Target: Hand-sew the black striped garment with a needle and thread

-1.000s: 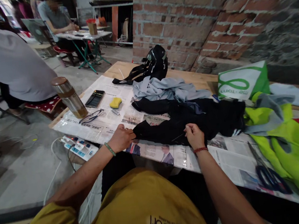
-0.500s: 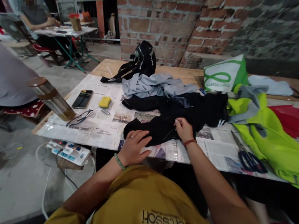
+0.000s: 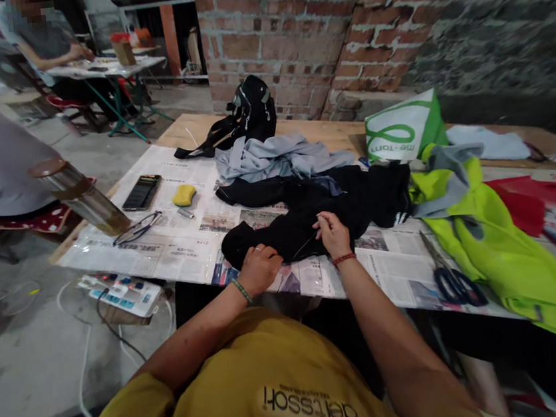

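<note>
A black garment (image 3: 357,196) lies spread over the newspaper-covered table, with one long narrow part reaching left toward me. My left hand (image 3: 261,268) rests at the near edge of that part, its fingers curled in and closed on the cloth. To its right, my right hand (image 3: 334,234) is pinched just above the garment. From the pinch a thin pale thread (image 3: 306,244) slants down left to the black cloth. Whether a needle is also between the fingertips is too small to tell.
Scissors (image 3: 454,275) and a neon-yellow garment (image 3: 514,255) lie to the right. Behind are a grey cloth (image 3: 277,158), a black bag (image 3: 256,107) and a green-white bag (image 3: 404,128). A bottle (image 3: 80,197), phone (image 3: 142,192), glasses (image 3: 137,229) and yellow sponge (image 3: 184,194) stand left.
My left hand's spread fingers have drawn together and curled onto the black garment's edge. My right hand keeps its pinch on the thread. The whole view has shifted slightly.
</note>
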The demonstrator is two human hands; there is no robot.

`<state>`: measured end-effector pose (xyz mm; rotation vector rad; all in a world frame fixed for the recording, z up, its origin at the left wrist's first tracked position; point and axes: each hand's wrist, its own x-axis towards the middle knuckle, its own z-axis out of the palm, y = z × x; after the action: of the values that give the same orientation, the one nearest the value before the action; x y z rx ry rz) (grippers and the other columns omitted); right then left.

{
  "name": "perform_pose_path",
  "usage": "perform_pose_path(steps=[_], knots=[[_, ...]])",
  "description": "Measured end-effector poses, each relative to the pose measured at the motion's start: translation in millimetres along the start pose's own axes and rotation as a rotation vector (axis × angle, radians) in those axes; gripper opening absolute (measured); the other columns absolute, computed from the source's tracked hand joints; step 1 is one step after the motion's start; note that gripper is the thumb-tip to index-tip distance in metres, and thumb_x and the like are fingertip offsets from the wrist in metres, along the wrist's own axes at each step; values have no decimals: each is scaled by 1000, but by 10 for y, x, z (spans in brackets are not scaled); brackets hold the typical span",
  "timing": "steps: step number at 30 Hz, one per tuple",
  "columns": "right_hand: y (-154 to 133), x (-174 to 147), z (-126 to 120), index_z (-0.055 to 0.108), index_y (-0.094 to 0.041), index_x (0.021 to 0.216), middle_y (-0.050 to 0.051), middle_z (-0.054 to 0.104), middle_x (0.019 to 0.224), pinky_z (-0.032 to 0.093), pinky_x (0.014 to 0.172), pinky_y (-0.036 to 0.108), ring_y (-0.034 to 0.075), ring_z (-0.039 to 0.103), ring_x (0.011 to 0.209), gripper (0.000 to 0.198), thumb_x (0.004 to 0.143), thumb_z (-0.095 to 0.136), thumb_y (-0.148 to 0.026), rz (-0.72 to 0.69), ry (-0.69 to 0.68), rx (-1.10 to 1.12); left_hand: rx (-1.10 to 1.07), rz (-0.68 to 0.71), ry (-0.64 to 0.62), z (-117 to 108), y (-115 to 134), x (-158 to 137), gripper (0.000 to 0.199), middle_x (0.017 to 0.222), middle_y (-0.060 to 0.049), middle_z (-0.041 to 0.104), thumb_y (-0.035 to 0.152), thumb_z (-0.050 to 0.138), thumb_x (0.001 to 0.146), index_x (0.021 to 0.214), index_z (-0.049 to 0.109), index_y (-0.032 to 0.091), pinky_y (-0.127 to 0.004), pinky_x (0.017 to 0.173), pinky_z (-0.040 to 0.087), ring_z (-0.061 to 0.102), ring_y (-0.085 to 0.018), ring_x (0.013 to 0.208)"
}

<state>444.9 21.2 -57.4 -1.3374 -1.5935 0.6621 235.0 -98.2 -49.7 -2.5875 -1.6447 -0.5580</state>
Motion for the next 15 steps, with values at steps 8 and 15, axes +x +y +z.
perform_pose_path(steps=[8,15], knots=[[-227,-179,-61,59,-19,101,1,63,74,46,56,24,10,54,51,29,88,40,-37,-192,-1,-82,50,171,37,-36,28,-61,24,89,-6,62,24,42,90,92,66,21,-36,74,31,48,-19,85],[-320,-624,-27,65,-23,98,6,63,88,46,75,31,17,59,83,25,89,42,-20,-569,-266,-336,36,134,73,-18,38,-62,31,85,-6,63,25,37,92,80,65,18,-35,71,31,50,-18,81]])
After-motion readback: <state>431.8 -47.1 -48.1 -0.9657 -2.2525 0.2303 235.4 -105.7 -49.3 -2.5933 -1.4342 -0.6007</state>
